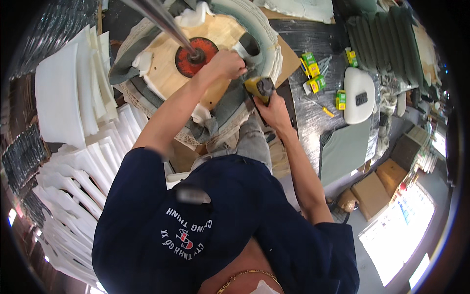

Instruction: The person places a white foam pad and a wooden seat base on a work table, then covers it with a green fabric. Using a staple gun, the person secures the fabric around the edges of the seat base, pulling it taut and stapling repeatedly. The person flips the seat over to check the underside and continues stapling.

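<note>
A pale plywood seat board (164,46) lies under a metal rod (164,19) that ends in a round red plate (183,63). White padding (201,112) and grey-green fabric (230,100) are folded in around the board's edge. At the right side of the board, my left hand (226,64) is closed, its fingertips pinching the fabric edge; the exact grip is partly hidden. My right hand (275,113) is wrapped round a yellow and black staple gun (260,88). The tool's front end is close to the fabric, just beside my left hand; contact cannot be made out.
On the dark table at right are yellow-green boxes (309,66), a yellow-handled tool (327,111), a white cushion (359,93) and a grey-green panel (345,147). Dark fabric pieces (387,41) stack at far right. White foam sheets (63,88) stand at left. Cardboard boxes (372,193) sit lower right.
</note>
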